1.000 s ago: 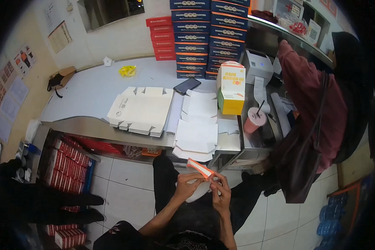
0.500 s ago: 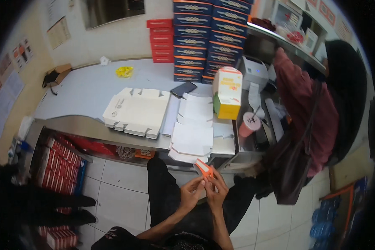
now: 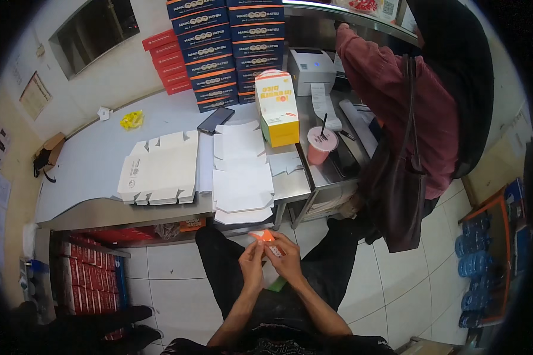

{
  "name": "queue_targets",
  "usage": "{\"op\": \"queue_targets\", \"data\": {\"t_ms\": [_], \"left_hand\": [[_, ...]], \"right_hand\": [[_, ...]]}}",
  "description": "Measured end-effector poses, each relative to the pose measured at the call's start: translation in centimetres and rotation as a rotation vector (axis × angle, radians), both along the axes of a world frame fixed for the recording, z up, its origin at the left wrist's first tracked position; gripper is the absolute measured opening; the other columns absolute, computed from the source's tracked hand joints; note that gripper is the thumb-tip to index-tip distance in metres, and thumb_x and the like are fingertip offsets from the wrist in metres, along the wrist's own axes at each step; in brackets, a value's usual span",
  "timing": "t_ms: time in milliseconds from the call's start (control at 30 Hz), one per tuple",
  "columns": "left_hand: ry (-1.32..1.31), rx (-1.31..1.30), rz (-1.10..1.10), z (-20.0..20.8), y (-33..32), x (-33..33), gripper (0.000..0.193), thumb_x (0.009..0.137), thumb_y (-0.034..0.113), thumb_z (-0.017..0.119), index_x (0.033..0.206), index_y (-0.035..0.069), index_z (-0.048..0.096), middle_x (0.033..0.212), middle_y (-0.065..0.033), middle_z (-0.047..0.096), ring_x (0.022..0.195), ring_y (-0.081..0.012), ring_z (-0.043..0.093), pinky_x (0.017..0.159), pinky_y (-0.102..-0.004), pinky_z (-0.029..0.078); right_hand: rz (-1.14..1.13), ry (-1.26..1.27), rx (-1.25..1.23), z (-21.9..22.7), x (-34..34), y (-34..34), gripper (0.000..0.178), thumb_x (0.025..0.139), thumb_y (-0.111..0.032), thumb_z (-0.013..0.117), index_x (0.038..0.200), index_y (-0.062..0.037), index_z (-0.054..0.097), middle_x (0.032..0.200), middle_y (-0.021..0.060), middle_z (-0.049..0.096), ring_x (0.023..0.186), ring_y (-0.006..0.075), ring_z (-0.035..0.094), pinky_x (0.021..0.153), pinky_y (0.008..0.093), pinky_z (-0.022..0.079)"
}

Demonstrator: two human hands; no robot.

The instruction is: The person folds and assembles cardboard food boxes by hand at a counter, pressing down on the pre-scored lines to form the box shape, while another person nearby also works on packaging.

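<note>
Both hands come together over my lap, in front of the counter's front edge. Between them is a folded card piece (image 3: 265, 236), orange and white, probably part of a paper carton. My left hand (image 3: 253, 260) pinches its left side with thumb and fingers. The fingers of my right hand (image 3: 286, 258) close on its right side, where a white printed patch shows. Under my right wrist a green panel (image 3: 276, 285) shows against my dark clothes; whether it joins the orange piece is hidden. Nearest on the counter lie flat white box blanks (image 3: 241, 171), hanging slightly over the edge.
Left of these lies a stack of cream box blanks (image 3: 161, 168). Behind are a phone (image 3: 216, 120), a yellow and white carton (image 3: 278, 109), dark blue boxes (image 3: 206, 56) and red boxes (image 3: 167, 64). A pink drink cup (image 3: 321, 148) stands near a label printer (image 3: 312, 70). At right, a person (image 3: 397, 106) reaches over the counter.
My view has swung to the right. The card piece, which pointed up and away, now lies lower between my fingers, turned to show its printed patch. The green panel has come into view.
</note>
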State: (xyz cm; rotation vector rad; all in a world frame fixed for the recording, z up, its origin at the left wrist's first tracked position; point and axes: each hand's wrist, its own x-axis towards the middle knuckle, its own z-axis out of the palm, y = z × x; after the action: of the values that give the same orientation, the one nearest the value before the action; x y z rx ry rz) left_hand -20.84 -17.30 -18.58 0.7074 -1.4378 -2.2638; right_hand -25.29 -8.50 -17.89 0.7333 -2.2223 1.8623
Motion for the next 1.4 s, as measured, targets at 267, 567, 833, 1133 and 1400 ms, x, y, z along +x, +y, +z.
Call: {"op": "queue_targets", "data": {"t_ms": [267, 567, 833, 1133, 1400], "left_hand": [[0.018, -1.099, -0.092, 8.7, -4.2, -0.3, 0.029, 0.098, 0.024, 0.056, 0.106, -0.002, 0.066, 0.094, -0.0114, 0.065, 0.07, -0.0185, 0.063, 0.06, -0.0312, 0.05], [0.155, -0.656, -0.274, 1.8, -4.2, -0.8, 0.033, 0.102, 0.026, 0.047, 0.088, -0.001, 0.059, 0.064, -0.0105, 0.059, 0.058, -0.0164, 0.063, 0.05, -0.031, 0.043], [0.216, -1.079, -0.08, 1.2, -3.7, -1.2, 0.009, 0.093, 0.007, 0.059, 0.098, 0.002, 0.065, 0.059, -0.0136, 0.059, 0.046, -0.0293, 0.06, 0.043, -0.0364, 0.042], [-0.243, -1.269, -0.265, 9.1, -5.4, -1.7, 0.043, 0.096, 0.009, 0.054, 0.138, 0.007, 0.047, 0.051, -0.0137, 0.051, 0.044, -0.0248, 0.053, 0.049, -0.0378, 0.042], [0.124, -1.445, -0.011, 12.6, -5.6, -2.5, 0.066, 0.087, 0.015, 0.07, 0.142, 0.002, 0.038, 0.094, -0.0153, 0.065, 0.084, -0.0263, 0.066, 0.077, -0.0356, 0.05]], "right_hand": [[-0.064, -0.391, -0.151, -0.9, -1.3, 2.8, 0.016, 0.088, -0.009, 0.07, 0.099, -0.0002, 0.064, 0.082, 0.0051, 0.067, 0.077, 0.01, 0.064, 0.073, 0.0266, 0.052], [0.012, -0.379, -0.124, 1.8, -1.1, 1.9, 0.046, 0.097, -0.027, 0.062, 0.06, -0.001, 0.053, 0.05, -0.0041, 0.047, 0.049, 0.003, 0.042, 0.043, 0.0267, 0.035], [-0.025, -0.512, 0.075, 1.5, -2.2, 1.7, 0.041, 0.097, -0.028, 0.062, 0.067, 0.0003, 0.064, 0.052, 0.0008, 0.054, 0.048, 0.0069, 0.048, 0.046, 0.0279, 0.039], [0.204, 0.152, 0.541, 8.2, 1.1, 2.2, 0.066, 0.078, -0.023, 0.077, 0.132, -0.0008, 0.046, 0.104, 0.017, 0.066, 0.091, 0.0356, 0.065, 0.073, 0.0416, 0.05], [0.083, -0.312, -0.017, 8.3, -3.3, 3.8, 0.021, 0.096, -0.01, 0.059, 0.114, -0.0001, 0.054, 0.094, 0.0189, 0.07, 0.08, 0.023, 0.071, 0.066, 0.0311, 0.054]]}}
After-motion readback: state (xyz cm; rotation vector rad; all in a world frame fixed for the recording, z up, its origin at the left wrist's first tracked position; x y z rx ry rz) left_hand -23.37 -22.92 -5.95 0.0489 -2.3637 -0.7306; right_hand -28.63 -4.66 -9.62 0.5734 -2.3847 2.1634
